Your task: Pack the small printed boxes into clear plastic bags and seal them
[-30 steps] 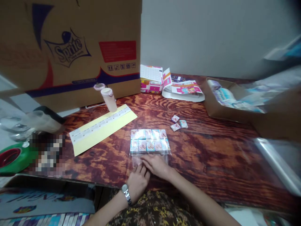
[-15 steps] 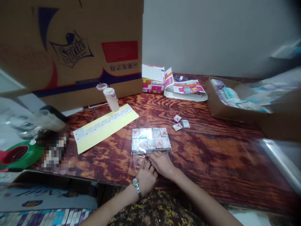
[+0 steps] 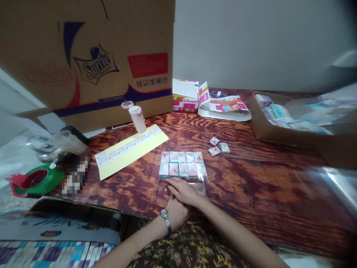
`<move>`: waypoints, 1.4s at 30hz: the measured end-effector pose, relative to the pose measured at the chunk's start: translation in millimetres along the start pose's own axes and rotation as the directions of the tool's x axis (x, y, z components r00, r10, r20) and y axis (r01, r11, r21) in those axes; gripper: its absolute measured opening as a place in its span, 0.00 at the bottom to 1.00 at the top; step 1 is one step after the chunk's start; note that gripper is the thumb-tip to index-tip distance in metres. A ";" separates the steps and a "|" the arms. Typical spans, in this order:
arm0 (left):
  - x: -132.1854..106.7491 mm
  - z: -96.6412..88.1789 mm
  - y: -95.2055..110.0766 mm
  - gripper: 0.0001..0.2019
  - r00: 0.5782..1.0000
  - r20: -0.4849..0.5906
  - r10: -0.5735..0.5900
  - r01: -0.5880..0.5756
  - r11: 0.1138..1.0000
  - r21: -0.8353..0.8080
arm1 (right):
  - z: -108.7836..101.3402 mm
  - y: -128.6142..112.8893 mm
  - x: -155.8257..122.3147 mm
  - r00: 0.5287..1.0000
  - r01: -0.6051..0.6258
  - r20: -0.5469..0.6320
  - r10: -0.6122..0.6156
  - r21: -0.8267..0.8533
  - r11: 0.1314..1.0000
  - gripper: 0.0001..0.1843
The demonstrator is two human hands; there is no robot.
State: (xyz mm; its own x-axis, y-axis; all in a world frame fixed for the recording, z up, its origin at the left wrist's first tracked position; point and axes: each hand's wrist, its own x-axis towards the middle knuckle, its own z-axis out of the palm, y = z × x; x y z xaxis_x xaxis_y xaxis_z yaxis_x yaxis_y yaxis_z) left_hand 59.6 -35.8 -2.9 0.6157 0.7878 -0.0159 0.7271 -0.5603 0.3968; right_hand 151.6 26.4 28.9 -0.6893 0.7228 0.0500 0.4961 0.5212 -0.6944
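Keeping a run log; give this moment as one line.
right hand: on clear bag; left hand: beside right; bagged boxes: two rows

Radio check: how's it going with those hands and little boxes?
Right hand over clear bag's near end; left hand close by, fingers mostly hidden.
Ten small boxes inside, two rows of five.
Three loose boxes apart, clear of hands.
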 end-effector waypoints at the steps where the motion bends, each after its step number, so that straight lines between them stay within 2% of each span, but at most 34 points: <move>1: -2.9 -4.8 0.9 0.12 1.000 -0.016 -0.004 0.004 1.000 0.010 | -3.8 -0.4 -4.1 1.000 0.000 -0.006 0.000 0.023 1.000 0.18; 4: -19.8 -23.1 0.6 0.13 0.997 -0.080 0.018 -0.016 1.000 0.016 | -15.8 5.4 -18.3 0.996 -0.048 -0.075 0.053 0.059 0.997 0.17; 6: -35.1 -35.8 -4.4 0.12 0.977 -0.200 -0.080 0.085 0.996 0.018 | -23.4 12.9 -26.8 0.983 -0.112 -0.137 0.119 0.053 0.992 0.17; 7: -42.3 -41.2 -8.5 0.12 0.943 -0.285 -0.173 0.183 0.983 0.010 | -26.6 16.2 -30.2 0.977 -0.138 -0.160 0.143 0.045 0.989 0.17; 9: -53.5 -48.5 -19.2 0.12 0.819 -0.444 -0.363 0.380 0.923 -0.054 | -30.9 19.4 -35.3 0.972 -0.151 -0.176 0.154 0.030 0.988 0.17; 10: -57.0 -50.2 -25.0 0.15 0.752 -0.488 -0.443 0.452 0.886 -0.108 | -31.6 19.0 -37.0 0.975 -0.143 -0.170 0.146 0.027 0.989 0.17; 11: -59.3 -50.6 -30.7 0.19 0.696 -0.496 -0.519 0.506 0.845 -0.174 | -31.1 17.1 -38.4 0.978 -0.132 -0.158 0.134 0.026 0.991 0.17; 13: -60.8 -48.7 -41.0 0.25 0.635 -0.397 -0.663 0.582 0.748 -0.318 | -27.1 10.6 -40.1 0.986 -0.110 -0.124 0.113 0.027 0.994 0.16; 15: -60.1 -45.2 -49.1 0.22 0.627 -0.224 -0.746 0.618 0.652 -0.439 | -19.6 2.9 -40.5 0.990 -0.095 -0.101 0.096 0.013 0.995 0.15; 17: -58.9 -42.4 -54.9 0.15 0.651 -0.118 -0.750 0.609 0.608 -0.510 | -11.1 -3.3 -38.8 0.991 -0.092 -0.094 0.090 -0.011 0.996 0.14; 20: -57.4 -41.0 -59.7 0.08 0.684 -0.108 -0.722 0.563 0.616 -0.551 | -2.3 -6.4 -31.0 0.991 -0.108 -0.085 0.104 -0.040 0.993 0.13; 22: -56.8 -41.0 -60.6 0.08 0.695 -0.104 -0.712 0.545 0.615 -0.570 | -1.3 -3.6 -23.0 0.990 -0.116 -0.083 0.112 -0.037 0.993 0.13; 25: -56.2 -40.5 -60.0 0.09 0.710 -0.093 -0.698 0.511 0.601 -0.615 | -4.3 5.1 -12.7 0.976 -0.166 -0.154 0.157 -0.048 0.985 0.14; 27: -55.8 -39.7 -59.3 0.10 0.710 -0.082 -0.699 0.493 0.577 -0.651 | -5.9 10.4 -10.1 0.965 -0.189 -0.194 0.174 -0.061 0.980 0.15; 30: -54.3 -38.4 -58.8 0.10 0.694 -0.050 -0.718 0.477 0.511 -0.716 | -4.5 12.2 -12.7 0.981 -0.129 -0.153 0.121 -0.042 0.991 0.15; 33: -51.6 -37.9 -57.8 0.11 0.669 0.024 -0.743 0.466 0.394 -0.792 | -1.4 6.0 -16.5 0.989 -0.101 -0.112 0.096 -0.038 0.994 0.14; 35: -49.7 -38.6 -56.3 0.14 0.649 0.112 -0.753 0.465 0.276 -0.841 | 0.0 -1.3 -16.8 0.987 -0.109 -0.117 0.106 -0.018 0.994 0.14; 39: -47.7 -44.3 -52.1 0.17 0.609 0.289 -0.738 0.457 0.029 -0.889 | 6.3 -17.0 -12.9 0.993 -0.080 -0.077 0.089 0.118 0.990 0.09; 42: -47.2 -49.3 -50.0 0.18 0.590 0.359 -0.723 0.436 -0.088 -0.895 | 17.7 -22.5 -10.5 0.993 -0.097 -0.040 0.107 0.194 0.976 0.06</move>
State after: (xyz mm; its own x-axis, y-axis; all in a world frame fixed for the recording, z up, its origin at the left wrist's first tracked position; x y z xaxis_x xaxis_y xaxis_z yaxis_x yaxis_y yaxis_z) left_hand -20.8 -32.4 23.3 -0.0531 0.7782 -0.6257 -0.0673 0.6224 0.7798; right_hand 138.4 -1.0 31.2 -0.6107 0.7918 0.0042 0.4488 0.3506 -0.8220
